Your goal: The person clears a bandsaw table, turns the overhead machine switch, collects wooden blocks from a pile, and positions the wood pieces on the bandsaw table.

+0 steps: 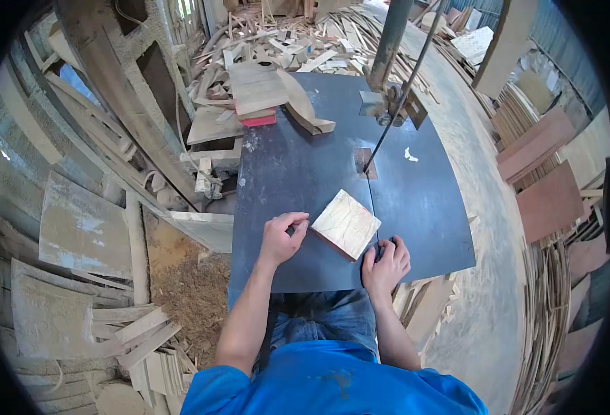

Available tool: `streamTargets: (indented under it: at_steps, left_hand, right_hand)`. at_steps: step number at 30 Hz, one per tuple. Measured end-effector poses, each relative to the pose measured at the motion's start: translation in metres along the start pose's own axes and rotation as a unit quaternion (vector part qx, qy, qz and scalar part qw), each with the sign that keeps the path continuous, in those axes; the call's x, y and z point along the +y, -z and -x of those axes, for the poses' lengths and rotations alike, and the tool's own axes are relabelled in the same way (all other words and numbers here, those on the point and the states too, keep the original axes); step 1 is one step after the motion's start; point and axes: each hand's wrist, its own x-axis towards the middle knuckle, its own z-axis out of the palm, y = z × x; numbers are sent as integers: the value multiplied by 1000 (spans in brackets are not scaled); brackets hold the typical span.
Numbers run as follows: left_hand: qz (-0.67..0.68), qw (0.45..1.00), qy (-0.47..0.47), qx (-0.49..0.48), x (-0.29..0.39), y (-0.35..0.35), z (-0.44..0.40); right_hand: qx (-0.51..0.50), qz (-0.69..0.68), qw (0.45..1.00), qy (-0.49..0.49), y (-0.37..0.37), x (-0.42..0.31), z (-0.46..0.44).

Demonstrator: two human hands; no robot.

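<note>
A squarish wooden block (346, 225) with dark pencil-like lines on its pale top lies turned at an angle on the dark saw table (277, 187). Its left corner is close to the fingertips of my left hand (285, 238); whether they touch is unclear. That hand has loosely bent fingers with a gap to the thumb and holds nothing. At the block's lower right, my right hand (386, 266) rests on the table near the front edge, thumb and fingers apart. Beyond the block, a thin saw blade (395, 117) enters the table through a small insert (364, 162).
Curved wooden pieces (298, 104) and a flat board (258, 88) lie at the table's back left. A blade guide (391, 107) hangs above the table. Offcuts (298, 52) are heaped behind, and stacked boards (547, 200) stand on the right. Sawdust (194, 297) covers the floor at left.
</note>
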Motion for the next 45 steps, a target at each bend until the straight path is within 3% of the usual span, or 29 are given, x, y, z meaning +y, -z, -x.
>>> streamTargets:
  at_steps: [6,9,13,15,18,21,22,23,25,29,33,35,36,39,45]
  left_hand:
    - [26,1000,4,-14,-4,1,-1]
    - [220,962,159,19,-26,16,-32]
    - [44,965,113,233,-89,66,-124]
    - [-124,945,107,283,-137,90,-179]
    - [-299,903,182,249,-172,119,-253]
    - [-425,858,252,137,-230,131,-308]
    - [-412,862,229,185,-260,128,-319]
    - [-410,862,243,172,-261,124,-328]
    - [-413,856,278,142,-260,125,-328]
    - [-400,833,311,223,-262,118,-335]
    - [-301,871,344,181,-243,135,-321]
    - [-267,908,245,209,-260,140,-300]
    - [-242,923,190,229,-235,143,-273]
    - [-58,956,194,213,-171,153,-196]
    - [-174,958,204,103,-173,163,-83]
  right_hand:
    - [-23,12,1000,-8,-1,2,1]
    - [-23,30,999,-3,-4,4,2]
    - [-39,41,998,-18,-4,1,0]
    - [-40,45,998,-18,0,-4,-1]
    - [-44,45,997,-44,0,-12,-4]
    - [-53,36,996,-61,4,-15,-9]
    - [-55,37,996,-63,5,-17,-8]
    - [-58,36,996,-65,5,-17,-10]
    - [-52,37,996,-63,1,-10,-8]
    - [-73,32,994,-72,5,-18,-9]
    - [-79,30,994,-69,7,-20,-11]
    - [-83,30,995,-54,10,-14,-9]
    - [-66,25,996,-56,12,-16,-7]
    - [-35,8,999,-35,3,-7,-6]
    - [-27,38,998,-30,-1,-2,-4]
